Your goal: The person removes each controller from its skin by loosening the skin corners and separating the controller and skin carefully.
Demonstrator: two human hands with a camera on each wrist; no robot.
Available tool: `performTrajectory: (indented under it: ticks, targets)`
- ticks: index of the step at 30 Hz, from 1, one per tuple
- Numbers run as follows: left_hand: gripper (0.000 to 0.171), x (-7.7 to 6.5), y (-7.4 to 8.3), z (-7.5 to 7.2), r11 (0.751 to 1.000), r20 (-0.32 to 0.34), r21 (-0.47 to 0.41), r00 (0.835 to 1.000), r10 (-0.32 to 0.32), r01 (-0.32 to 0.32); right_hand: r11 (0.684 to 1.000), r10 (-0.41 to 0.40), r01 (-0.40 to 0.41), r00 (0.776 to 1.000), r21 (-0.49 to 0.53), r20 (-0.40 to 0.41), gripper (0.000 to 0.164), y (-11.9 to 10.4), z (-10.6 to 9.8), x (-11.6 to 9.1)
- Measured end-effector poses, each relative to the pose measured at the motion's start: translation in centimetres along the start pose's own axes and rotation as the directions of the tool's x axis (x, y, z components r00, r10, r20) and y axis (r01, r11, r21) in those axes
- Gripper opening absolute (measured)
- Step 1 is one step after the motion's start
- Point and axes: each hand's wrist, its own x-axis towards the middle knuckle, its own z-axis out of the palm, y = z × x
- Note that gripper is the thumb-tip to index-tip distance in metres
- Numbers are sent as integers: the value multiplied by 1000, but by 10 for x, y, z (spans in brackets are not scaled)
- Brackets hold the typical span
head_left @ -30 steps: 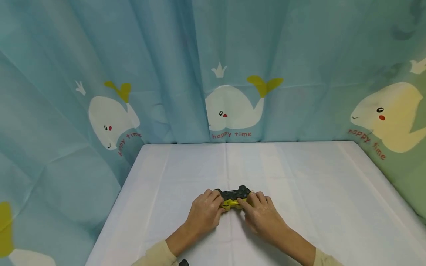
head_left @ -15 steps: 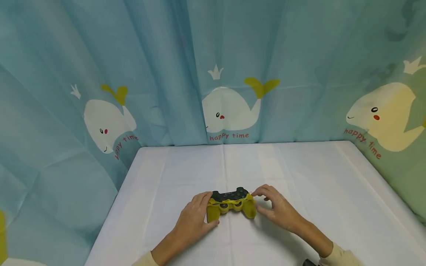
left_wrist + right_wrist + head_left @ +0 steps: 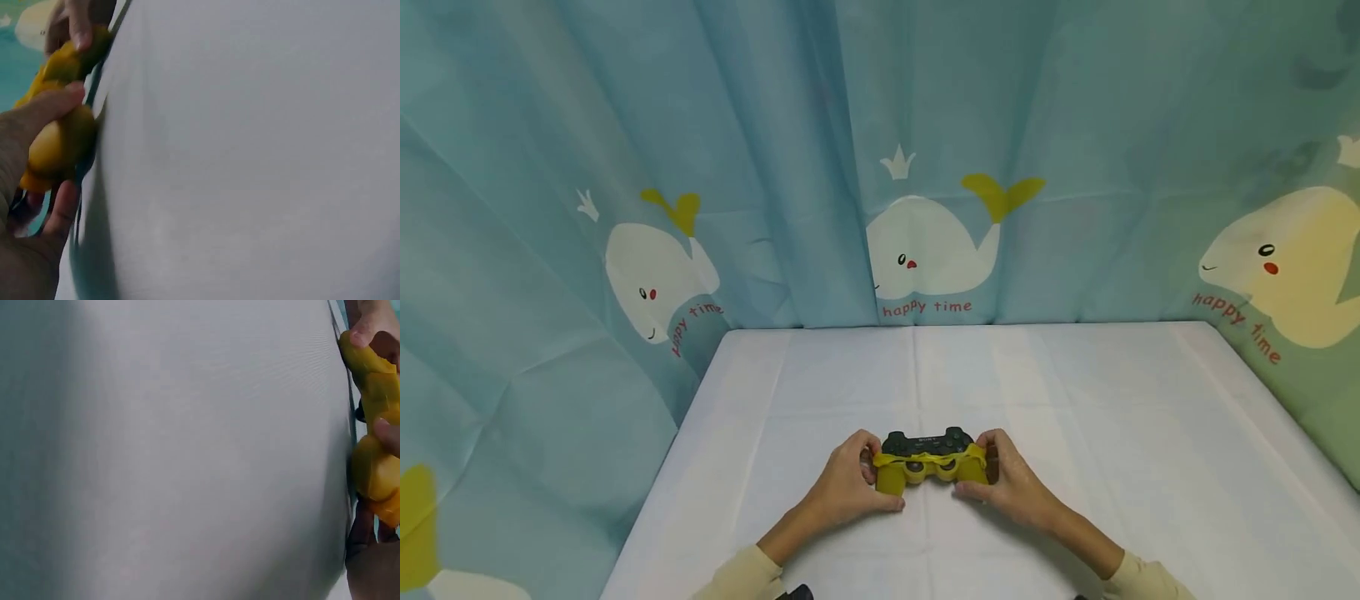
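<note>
A black game controller [image 3: 927, 442] is lying at the middle of the near half of the table [image 3: 820, 375], with SONY lettering showing on its face and its two grips pointing down toward 6 o'clock. A yellow cover [image 3: 931, 457] is wrapping both grips and the part around the two thumbsticks, its crinkled edge running across the face from 9 to 3 o'clock, while the dark upper part toward 12 is showing bare. I cannot tell whether the underside is touching the cloth

Just between 8 and 9 o'clock, the left hand [image 3: 847, 485] is pinching the cover and the grip beneath it, fingers curling at the outer side and thumb pressing near the grip's end. Between 3 and 4, the right hand [image 3: 1017, 489] is doing much the same on its own grip, fingers bending round the outer edge and thumb lying along the near end. Both wrist views are showing thumbs pressing on yellow

Farther out, a cream left sleeve [image 3: 743, 575] is reaching in from 8 o'clock and a matching right sleeve [image 3: 1150, 581] from 4. A small dark object [image 3: 801, 593] is peeking over the bottom edge between 7 and 8, too cut off to identify

White cloth is covering the table. Beyond it a blue-green curtain [image 3: 775, 125] is hanging, with white whales appearing at 10 [image 3: 655, 271], 12 [image 3: 928, 246] and 2 o'clock [image 3: 1292, 267], red "happy time" lettering running beneath each
</note>
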Motion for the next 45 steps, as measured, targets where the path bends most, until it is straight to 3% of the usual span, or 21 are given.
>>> performTrajectory:
  ticks: [4, 7, 10, 13, 15, 19, 21, 24, 32, 38, 42, 43, 45]
  targets:
    - [59, 4, -1, -5, 998, 29, 34, 999, 42, -43, 991, -90, 91, 996, -97, 10, 53, 1, -2, -3]
    - [55, 4, -2, -6, 996, 24, 50, 997, 72, -74, 953, -171, 174, 985, -247, 34, 41, 0, -1, -5]
    - [54, 2, -1, -4, 993, 2, 78, 996, 91, -91, 863, -256, 255, 965, -437, 58, 29, -2, 0, -6]
    - [53, -2, 4, 0, 975, -25, 199, 994, 109, -102, 765, -305, 271, 951, -585, 42, 27, -6, -1, -5]
    - [53, -5, 8, 3, 942, -36, 314, 990, 133, -115, 720, -303, 239, 953, -651, 14, 30, -9, -2, -5]
    - [66, -12, 16, 6, 835, -33, 521, 974, 226, -176, 692, -326, 240, 946, -681, 2, 48, -14, -1, -3]
    - [74, -13, 19, 7, 783, -18, 584, 961, 277, -214, 672, -377, 296, 926, -679, 30, 53, -13, 1, -3]
    - [64, -13, 21, 8, 728, 10, 637, 947, 321, -253, 644, -443, 360, 895, -676, 54, 51, -12, 5, -4]
    - [41, -6, 24, 10, 679, 64, 660, 925, 376, -322, 625, -510, 398, 859, -672, 35, 42, -14, 8, -1]
    - [22, -8, 27, 11, 661, 109, 657, 913, 393, -363, 657, -498, 393, 867, -643, 22, 31, -12, 9, -4]
    - [28, -14, 26, 14, 627, 100, 693, 909, 405, -356, 644, -537, 441, 842, -625, 41, 29, -11, 5, -8]
    - [33, -17, 27, 14, 637, 97, 692, 918, 385, -341, 640, -546, 464, 835, -612, 62, 30, -10, 2, -10]
    - [55, -22, 30, 11, 689, 81, 666, 945, 316, -287, 644, -558, 507, 824, -573, 103, 40, -9, -5, -14]
